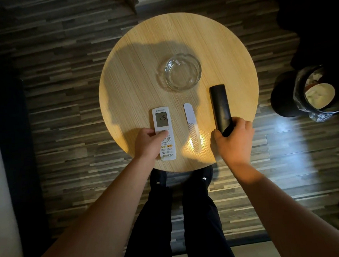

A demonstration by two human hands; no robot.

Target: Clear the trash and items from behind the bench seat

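A round wooden table [135, 75] stands in front of me. On its near side lies a white air-conditioner remote [162, 121] showing 25 on its display; my left hand [147, 144] grips its lower half, thumb on the buttons. A white comb [192, 125] lies in the middle, untouched. To its right lies a long black remote [219, 104], and my right hand [234, 143] is closed around its near end. A clear glass ashtray [182, 72] sits further back on the table.
A black bin [299, 95] lined with a plastic bag and holding paper trash stands on the floor to the right. Grey wood-plank flooring surrounds the table. My legs and shoes [186, 178] are under the near table edge. A dark edge runs along the left.
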